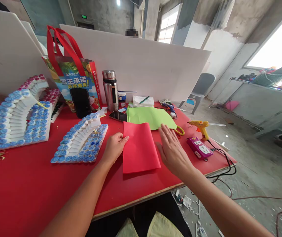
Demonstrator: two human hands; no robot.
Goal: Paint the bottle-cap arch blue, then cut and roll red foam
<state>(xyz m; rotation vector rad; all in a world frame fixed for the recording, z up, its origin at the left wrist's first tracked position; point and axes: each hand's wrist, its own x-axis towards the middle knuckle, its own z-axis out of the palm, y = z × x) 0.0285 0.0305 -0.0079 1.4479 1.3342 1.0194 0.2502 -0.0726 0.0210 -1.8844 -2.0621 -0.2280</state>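
Note:
A red sheet of paper (140, 148), which looks folded, lies on the red table in front of me. My left hand (115, 146) pinches its left edge between thumb and fingers. Flat and with fingers stretched out, my right hand (172, 149) is at the paper's right edge; whether it touches the sheet I cannot tell. Behind the red sheet lie green sheets of paper (153, 117), and yellow-handled scissors (179, 131) stick out from their right side. Left of my left hand stands a fan-shaped piece with blue rolled flowers (82, 140).
A larger blue fan piece (20, 120) stands at the left by a shopping bag (75, 79). Behind are a steel thermos (110, 90), a phone (118, 116) and a white board (141, 65). A yellow glue gun (201, 128) and purple box (199, 148) sit right, cables hanging over the edge.

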